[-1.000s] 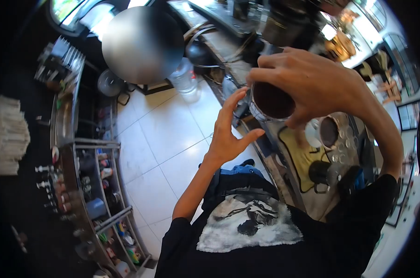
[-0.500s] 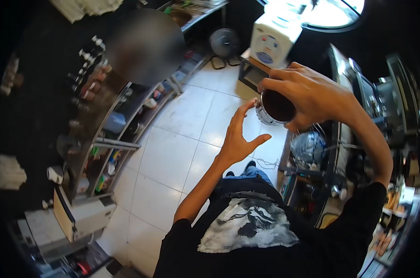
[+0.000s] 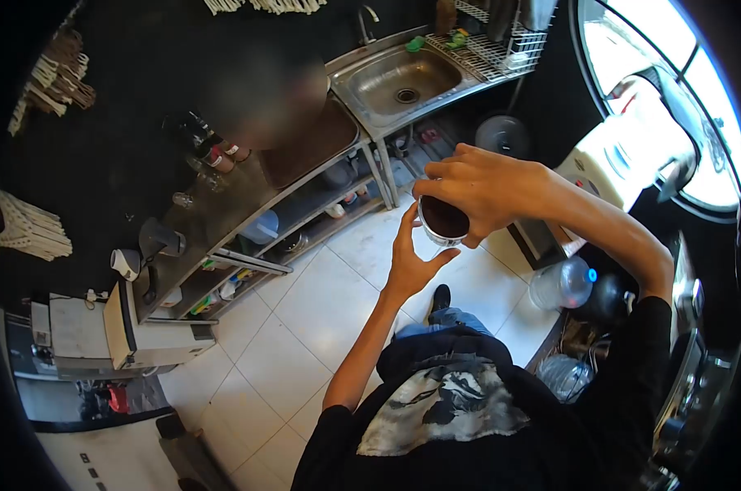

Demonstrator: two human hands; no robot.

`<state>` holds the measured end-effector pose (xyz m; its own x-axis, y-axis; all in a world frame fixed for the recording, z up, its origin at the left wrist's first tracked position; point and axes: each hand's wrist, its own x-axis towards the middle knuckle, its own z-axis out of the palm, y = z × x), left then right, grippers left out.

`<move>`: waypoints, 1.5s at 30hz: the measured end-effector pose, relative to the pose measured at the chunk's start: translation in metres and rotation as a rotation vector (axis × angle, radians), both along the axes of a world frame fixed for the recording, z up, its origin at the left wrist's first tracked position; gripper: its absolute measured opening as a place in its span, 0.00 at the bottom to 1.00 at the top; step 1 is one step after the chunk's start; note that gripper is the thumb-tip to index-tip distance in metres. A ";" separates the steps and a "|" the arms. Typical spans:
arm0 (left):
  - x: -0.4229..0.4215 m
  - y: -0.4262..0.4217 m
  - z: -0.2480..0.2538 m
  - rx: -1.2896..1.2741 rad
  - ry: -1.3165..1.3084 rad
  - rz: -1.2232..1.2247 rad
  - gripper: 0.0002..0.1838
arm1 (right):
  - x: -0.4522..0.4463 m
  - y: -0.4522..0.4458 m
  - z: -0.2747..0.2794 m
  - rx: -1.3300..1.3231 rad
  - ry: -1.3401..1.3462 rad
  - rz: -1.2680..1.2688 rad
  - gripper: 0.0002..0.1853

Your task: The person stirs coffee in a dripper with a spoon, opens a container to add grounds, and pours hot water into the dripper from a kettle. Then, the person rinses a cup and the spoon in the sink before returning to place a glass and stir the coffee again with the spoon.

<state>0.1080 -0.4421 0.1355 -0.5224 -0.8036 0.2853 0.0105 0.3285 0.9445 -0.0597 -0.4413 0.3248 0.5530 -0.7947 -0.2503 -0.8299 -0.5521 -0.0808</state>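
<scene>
A clear glass (image 3: 444,218) with a dark brown drink in it is held up in front of my chest, above the floor. My right hand (image 3: 489,190) grips it from above and the right, with the fingers over the far rim and the thumb on the near side. My left hand (image 3: 411,258) is just below and left of the glass, its thumb and fingers spread in a curve around that side. Whether the left fingertips touch the glass I cannot tell.
On the left runs a metal counter (image 3: 248,209) with shelves below, bottles (image 3: 215,155) and a brown tray (image 3: 313,147). Beyond it is a steel sink (image 3: 403,78) with a dish rack (image 3: 489,53). A white dispenser (image 3: 604,164) and large water bottles (image 3: 563,284) stand on the right.
My view has swung toward the right, bringing the sink into sight. The glass stays in my right hand, and my left hand has come closer to it.
</scene>
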 end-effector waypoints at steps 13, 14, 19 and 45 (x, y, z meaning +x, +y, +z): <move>-0.092 -0.196 -0.026 -0.005 0.052 0.138 0.42 | -0.072 -0.211 -0.040 -0.027 0.018 0.066 0.45; -0.072 -0.167 0.007 0.078 0.045 0.036 0.42 | -0.050 -0.180 -0.008 0.050 0.030 -0.033 0.45; -0.120 -0.261 -0.004 0.234 0.236 -0.070 0.43 | -0.087 -0.264 -0.045 -0.074 0.011 -0.019 0.43; -0.153 -0.303 -0.089 0.223 -0.182 0.243 0.41 | -0.128 -0.306 -0.129 0.283 -0.207 -0.832 0.12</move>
